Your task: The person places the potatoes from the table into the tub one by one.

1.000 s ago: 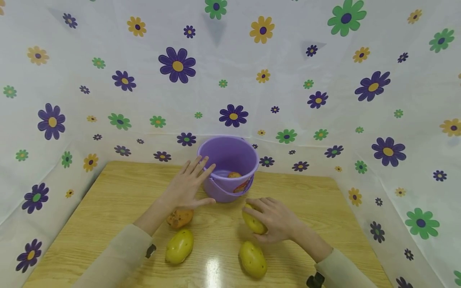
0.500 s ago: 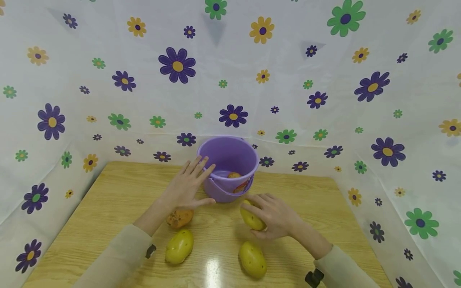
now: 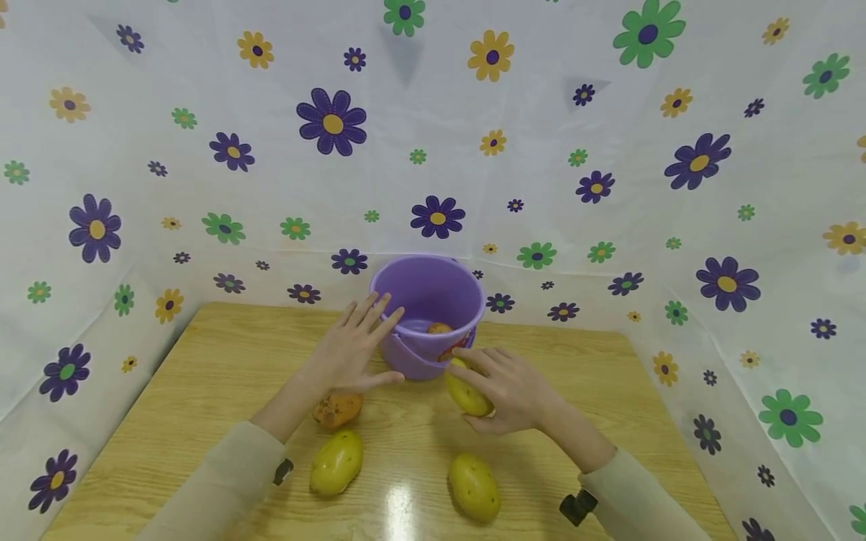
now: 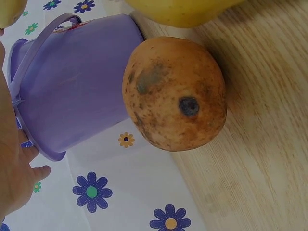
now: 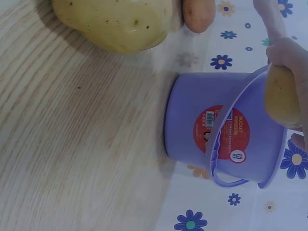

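My right hand grips a yellow potato, fingers over its top and thumb beneath. In the head view the potato overlaps the front right of a purple bucket. My left hand is spread with straight fingers at the bucket's left rim. Inside the bucket lies an orange-brown potato-like tuber, partly hidden by the wall. Below the left hand, another such tuber with dark blemishes rests on the table; the left wrist view shows a black spot on its skin.
Two more yellow potatoes lie on the wooden table, one at left and one at right. A white flowered sheet encloses the back and sides. The bucket carries a red label and a lowered handle.
My right hand has moved up and slightly left, bringing the yellow potato off its earlier place toward the bucket. The left hand has stayed still.
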`<state>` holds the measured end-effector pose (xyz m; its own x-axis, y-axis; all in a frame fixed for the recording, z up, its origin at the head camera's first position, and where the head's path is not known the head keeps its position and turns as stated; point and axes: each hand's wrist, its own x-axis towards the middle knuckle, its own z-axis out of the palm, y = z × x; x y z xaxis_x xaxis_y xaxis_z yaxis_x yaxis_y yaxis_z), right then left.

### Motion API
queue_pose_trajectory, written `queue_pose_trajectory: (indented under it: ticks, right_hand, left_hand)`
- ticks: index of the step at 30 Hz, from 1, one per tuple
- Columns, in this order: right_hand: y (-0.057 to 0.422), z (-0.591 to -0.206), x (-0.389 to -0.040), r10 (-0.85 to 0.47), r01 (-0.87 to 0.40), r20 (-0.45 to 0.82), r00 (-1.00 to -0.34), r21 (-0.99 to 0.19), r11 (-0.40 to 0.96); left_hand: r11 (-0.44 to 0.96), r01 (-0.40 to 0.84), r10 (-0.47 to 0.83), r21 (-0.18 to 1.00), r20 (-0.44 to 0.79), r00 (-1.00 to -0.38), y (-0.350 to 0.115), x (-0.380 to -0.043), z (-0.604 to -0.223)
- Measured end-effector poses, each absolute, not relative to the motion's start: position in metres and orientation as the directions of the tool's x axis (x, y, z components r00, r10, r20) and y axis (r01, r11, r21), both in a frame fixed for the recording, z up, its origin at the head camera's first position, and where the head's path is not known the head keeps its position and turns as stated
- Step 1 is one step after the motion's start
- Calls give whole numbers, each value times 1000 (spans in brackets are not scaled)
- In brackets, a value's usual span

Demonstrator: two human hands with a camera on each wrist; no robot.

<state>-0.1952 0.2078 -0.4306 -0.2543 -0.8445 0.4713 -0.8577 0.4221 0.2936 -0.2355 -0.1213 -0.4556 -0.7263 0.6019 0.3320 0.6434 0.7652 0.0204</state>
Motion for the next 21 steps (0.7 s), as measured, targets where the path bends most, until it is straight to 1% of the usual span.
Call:
queue_pose_trajectory:
  ticks: [6, 13, 21]
  right_hand:
    - [203, -426, -199, -833, -857, 488, -260, 281, 432]
    - [200, -423, -206, -796, -864, 554, -243, 250, 438]
    - [198, -420, -212, -779, -856, 566, -270, 229, 463]
  left_hand:
    - [767, 641, 599, 26, 328, -730, -121, -235, -455]
    - [767, 641, 603, 25, 315, -733, -121, -235, -454]
    - [766, 643, 608, 4, 323, -726, -122, -236, -455]
